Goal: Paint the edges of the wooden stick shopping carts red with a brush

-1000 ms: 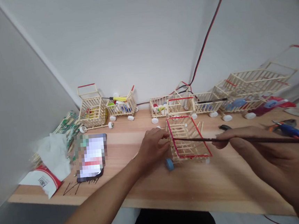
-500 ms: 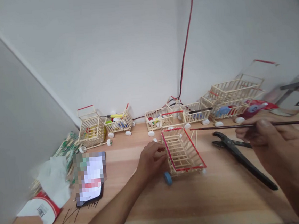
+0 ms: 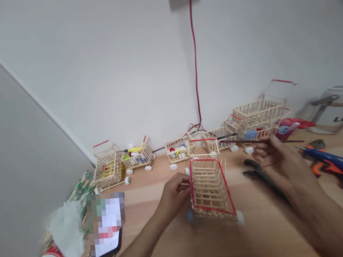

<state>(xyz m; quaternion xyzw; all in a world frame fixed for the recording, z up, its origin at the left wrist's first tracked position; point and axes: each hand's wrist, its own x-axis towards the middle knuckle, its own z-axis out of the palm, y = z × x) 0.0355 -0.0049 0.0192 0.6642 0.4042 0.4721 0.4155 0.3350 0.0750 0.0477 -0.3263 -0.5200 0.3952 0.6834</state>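
A miniature shopping cart (image 3: 213,209) made of thin wooden sticks stands on the table in front of me, its top rim and handle bar coloured red. My left hand (image 3: 177,192) curls its fingers around the cart's left side; the fingertips are partly hidden behind the sticks. Between the thumb and fingers of my right hand (image 3: 275,161) is a thin dark paintbrush (image 3: 247,141), held nearly level. Its tip points left, beyond the cart's far right corner, apparently apart from the rim. Black-handled pliers (image 3: 254,169) lie partly under my right hand.
Several stick carts (image 3: 136,155) line the wall, some holding colourful items. A phone (image 3: 110,230) lies left, near crumpled tissue (image 3: 67,225) and wooden sticks. On the right are a blue glue gun (image 3: 333,160) and a clear container (image 3: 335,110). A red cable (image 3: 195,62) runs down the wall.
My view has tilted up and shifted, bringing the glue gun into sight. The cart has turned slightly in my left hand. My right hand with the paintbrush has moved farther from me.
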